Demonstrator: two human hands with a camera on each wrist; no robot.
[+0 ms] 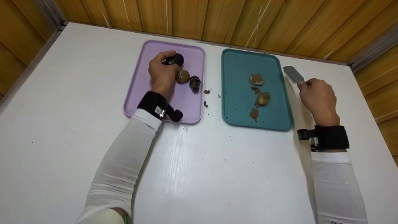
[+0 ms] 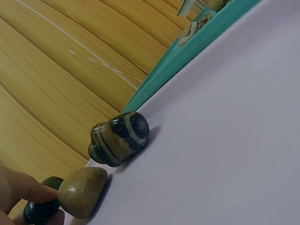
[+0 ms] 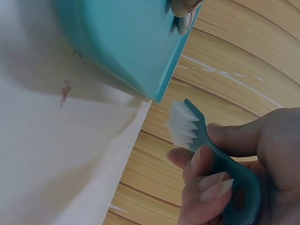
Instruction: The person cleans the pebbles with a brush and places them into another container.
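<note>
1. Nearest the camera, two white sleeves (image 1: 118, 174) reach forward over the white tabletop (image 1: 217, 174), each wrist carrying a black strap.
2. The left hand (image 1: 161, 76) is over the lilac tray (image 1: 136, 90), its grip curled round a dark stone (image 1: 175, 59) at the tray's far end.
3. Just beside that hand lies a tan stone (image 1: 183, 76), and next to it a dark banded stone (image 1: 195, 83); in the left wrist view the fingers (image 2: 23, 190) touch both the tan and the dark stone.
4. The right hand (image 1: 318, 96) is over the tabletop just right of the teal tray (image 1: 239, 112), its grip closed on the handle of a teal brush (image 3: 220, 159) with white bristles.
5. The teal tray holds two pale stones (image 1: 256, 79) smeared with brown dirt, with brown crumbs (image 1: 254, 113) near them.
6. A few brown crumbs lie on the tabletop between the trays.
</note>
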